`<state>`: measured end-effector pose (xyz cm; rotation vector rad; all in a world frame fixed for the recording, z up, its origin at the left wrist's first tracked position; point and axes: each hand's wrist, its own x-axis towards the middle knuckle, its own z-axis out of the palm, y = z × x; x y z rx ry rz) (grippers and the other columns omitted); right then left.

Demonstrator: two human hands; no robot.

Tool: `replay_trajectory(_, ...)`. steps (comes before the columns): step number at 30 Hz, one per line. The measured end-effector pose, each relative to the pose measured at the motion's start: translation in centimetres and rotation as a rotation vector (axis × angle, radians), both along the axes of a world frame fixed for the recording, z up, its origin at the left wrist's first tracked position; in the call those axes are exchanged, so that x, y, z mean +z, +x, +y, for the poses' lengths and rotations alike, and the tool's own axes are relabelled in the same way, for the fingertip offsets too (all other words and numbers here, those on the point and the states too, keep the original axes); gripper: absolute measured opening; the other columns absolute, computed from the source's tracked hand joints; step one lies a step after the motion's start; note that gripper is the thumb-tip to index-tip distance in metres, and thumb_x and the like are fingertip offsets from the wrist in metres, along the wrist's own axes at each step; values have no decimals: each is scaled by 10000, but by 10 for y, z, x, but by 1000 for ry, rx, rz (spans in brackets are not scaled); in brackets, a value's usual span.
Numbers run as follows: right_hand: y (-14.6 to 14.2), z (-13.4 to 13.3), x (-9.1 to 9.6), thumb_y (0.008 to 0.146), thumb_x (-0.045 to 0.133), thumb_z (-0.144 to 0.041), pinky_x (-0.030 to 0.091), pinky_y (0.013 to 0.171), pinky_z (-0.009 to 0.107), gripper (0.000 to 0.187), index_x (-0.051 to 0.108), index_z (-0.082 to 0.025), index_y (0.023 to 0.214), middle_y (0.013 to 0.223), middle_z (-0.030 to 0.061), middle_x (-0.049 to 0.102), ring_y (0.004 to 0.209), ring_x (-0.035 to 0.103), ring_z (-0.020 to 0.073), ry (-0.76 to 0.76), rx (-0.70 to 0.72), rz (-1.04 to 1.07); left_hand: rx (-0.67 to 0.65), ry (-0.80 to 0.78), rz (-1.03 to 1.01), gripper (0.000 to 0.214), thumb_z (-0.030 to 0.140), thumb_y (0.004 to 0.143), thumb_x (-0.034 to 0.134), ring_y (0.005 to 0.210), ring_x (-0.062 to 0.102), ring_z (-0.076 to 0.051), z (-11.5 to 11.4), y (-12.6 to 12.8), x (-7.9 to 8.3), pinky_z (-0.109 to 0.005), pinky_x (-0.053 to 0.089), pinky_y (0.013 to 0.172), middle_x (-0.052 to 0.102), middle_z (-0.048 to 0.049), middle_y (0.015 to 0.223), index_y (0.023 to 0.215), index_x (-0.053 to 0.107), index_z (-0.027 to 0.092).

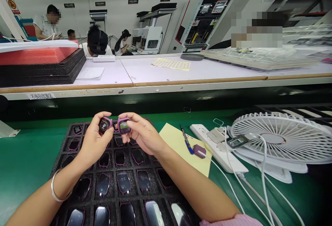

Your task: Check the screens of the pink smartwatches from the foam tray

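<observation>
So there are two small rounded-square watch bodies with purple rims up in the air, one dark-faced with a few pale marks [104,125], the other showing a patch of green on its screen [125,126], side by side left of centre in the frame, a slim gap between them. The bare left hand [94,139] has the dark one pinched, the bare right hand [145,134] grips the green one. My read: this is a handling-and-looking step, both faces tipped toward the wearer, and whatever move follows calls for a light edge grip, clear of the glass and of the neighbours. Pose-wise, left index finger hooks over the top, thumb pressed at the lower right edge; the right thumb lies by the screen's right side, index finger across the top, other fingers curled below. Forearms slant in from the lower corners, silver bangle [53,186] on the left wrist. Right under them is a black foam tray with square pockets [113,188], loaded with more purple-rimmed watches. Right of that: a pale yellow sheet [168,136], blue pen [187,139], white power strip [201,132] and white round-grilled fan [272,138].
</observation>
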<state>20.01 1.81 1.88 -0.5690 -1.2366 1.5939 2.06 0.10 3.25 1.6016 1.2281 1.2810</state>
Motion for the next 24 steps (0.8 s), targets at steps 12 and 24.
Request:
replay_trajectory(12,0,1,-1,879,734,-399,485,573,244,292,674,-213,1095,925,11,682,592,662,111,-1,6,19,-14,1,12,373,273,839,625,728,454,-138,0,-1,-1,-268,382,660,518,24,855,1202,554,227)
replay_trajectory(24,-1,1,-2,898,703,-372,470,568,245,271,654,-200,1102,855,-1,663,588,648,113,8,13,10,-14,11,-24,371,269,792,649,744,475,-138,1,1,0,-272,401,676,544,15,884,1150,568,217)
